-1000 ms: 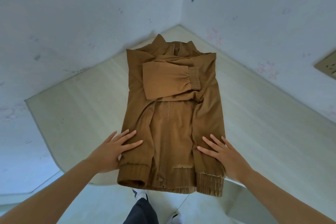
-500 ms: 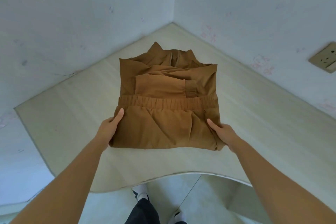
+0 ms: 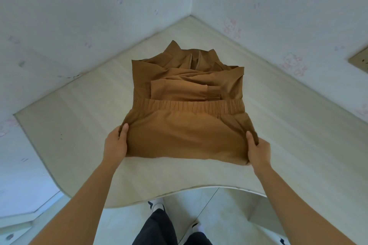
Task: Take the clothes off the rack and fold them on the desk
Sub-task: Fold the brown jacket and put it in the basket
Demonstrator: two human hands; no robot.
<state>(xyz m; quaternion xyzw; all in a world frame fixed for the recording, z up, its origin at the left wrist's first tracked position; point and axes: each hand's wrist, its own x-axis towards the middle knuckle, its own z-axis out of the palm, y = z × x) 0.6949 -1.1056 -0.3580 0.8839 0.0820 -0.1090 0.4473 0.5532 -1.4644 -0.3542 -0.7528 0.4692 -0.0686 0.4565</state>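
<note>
Nearly done: on the pale wood-grain corner desk [image 3: 79, 125], the tan cotton zip-up jacket [image 3: 185, 141] lies mid-desk, partly folded.

The jacket is off the rack, which I cannot see from here. Its sleeve lies across the chest and its lower half is turned up, so the ribbed elastic hem band [image 3: 189, 105] runs across the middle, just below the sleeve cuff [image 3: 213, 94]. The collar [image 3: 193, 55] shows beyond it. My left hand [image 3: 115, 145] grips the left side of the turned-up part, thumb on top and fingers tucked underneath. My right hand [image 3: 258, 151] grips the right side the same way. I judge one more fold toward the collar, or a smoothing, is left. I cannot tell whether other clothes wait.
</note>
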